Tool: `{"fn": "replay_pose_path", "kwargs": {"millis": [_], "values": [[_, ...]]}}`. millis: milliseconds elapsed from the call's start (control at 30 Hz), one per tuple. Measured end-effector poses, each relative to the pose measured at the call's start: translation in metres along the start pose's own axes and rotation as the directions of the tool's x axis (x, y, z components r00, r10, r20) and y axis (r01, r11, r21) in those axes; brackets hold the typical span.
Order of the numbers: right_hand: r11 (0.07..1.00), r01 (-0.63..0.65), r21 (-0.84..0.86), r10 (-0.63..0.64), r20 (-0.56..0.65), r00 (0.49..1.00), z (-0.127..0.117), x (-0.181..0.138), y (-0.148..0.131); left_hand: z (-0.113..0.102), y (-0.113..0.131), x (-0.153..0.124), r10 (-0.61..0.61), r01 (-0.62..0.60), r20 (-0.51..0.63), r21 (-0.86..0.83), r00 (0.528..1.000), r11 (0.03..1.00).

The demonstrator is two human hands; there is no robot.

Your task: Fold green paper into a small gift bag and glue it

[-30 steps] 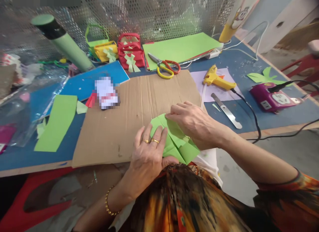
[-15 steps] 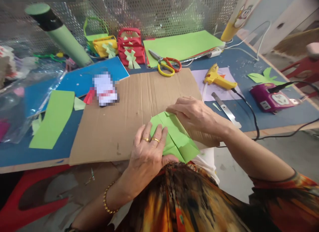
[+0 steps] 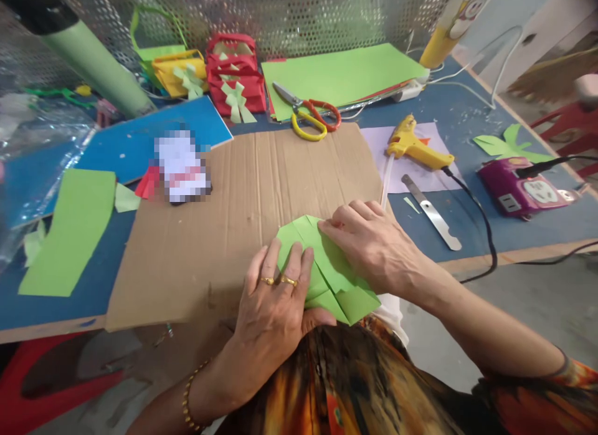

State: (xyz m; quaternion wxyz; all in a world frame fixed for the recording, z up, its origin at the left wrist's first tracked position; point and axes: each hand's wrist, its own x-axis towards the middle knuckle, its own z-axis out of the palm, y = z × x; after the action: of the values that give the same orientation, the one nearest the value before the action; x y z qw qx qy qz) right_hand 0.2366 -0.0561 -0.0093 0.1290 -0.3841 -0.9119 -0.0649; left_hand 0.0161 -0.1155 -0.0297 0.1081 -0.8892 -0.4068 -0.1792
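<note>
A folded piece of green paper (image 3: 329, 267) with several creases and flaps lies at the near edge of the brown cardboard (image 3: 196, 254). My left hand (image 3: 275, 298), with two gold rings, holds it from the left: the fingers rest on top and the thumb lies along the near edge. At the paper's upper right side my right hand (image 3: 371, 242) has its fingers bent, thumb and fingertips pressed on the edge. Part of the paper is hidden under both hands.
Right of the cardboard lie a yellow glue gun (image 3: 415, 145), a metal blade (image 3: 432, 214) and a purple power socket (image 3: 521, 186) with a black cord. Scissors (image 3: 308, 114) lie behind, beside green sheets (image 3: 346, 76). A phone (image 3: 182, 167) and a green strip (image 3: 70, 232) are left.
My right hand has moved down over the paper's right side, its fingers now more bent. The paper lies a little lower in view. My left hand keeps its hold.
</note>
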Motion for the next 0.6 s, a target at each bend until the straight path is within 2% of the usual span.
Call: {"fn": "replay_pose_path", "kwargs": {"millis": [133, 467, 600], "values": [[1.0, 0.01, -0.022, -0.01, -0.017, 1.0, 0.001, 0.003, -0.004, 0.0, 0.001, 0.0, -0.02, 0.02, 0.013, -0.007, 1.0, 1.0], [0.996, 0.074, 0.046, -0.08, 0.158, 0.984, -0.016, 0.02, 0.005, 0.002, 0.001, -0.005, -0.045, 0.047, 0.023, -0.065, 0.999, 0.997], [0.992, 0.126, 0.031, -0.129, 0.154, 0.98, -0.018, 0.019, 0.007, 0.0, 0.004, -0.007, -0.096, 0.096, 0.014, -0.027, 0.995, 0.995]]}}
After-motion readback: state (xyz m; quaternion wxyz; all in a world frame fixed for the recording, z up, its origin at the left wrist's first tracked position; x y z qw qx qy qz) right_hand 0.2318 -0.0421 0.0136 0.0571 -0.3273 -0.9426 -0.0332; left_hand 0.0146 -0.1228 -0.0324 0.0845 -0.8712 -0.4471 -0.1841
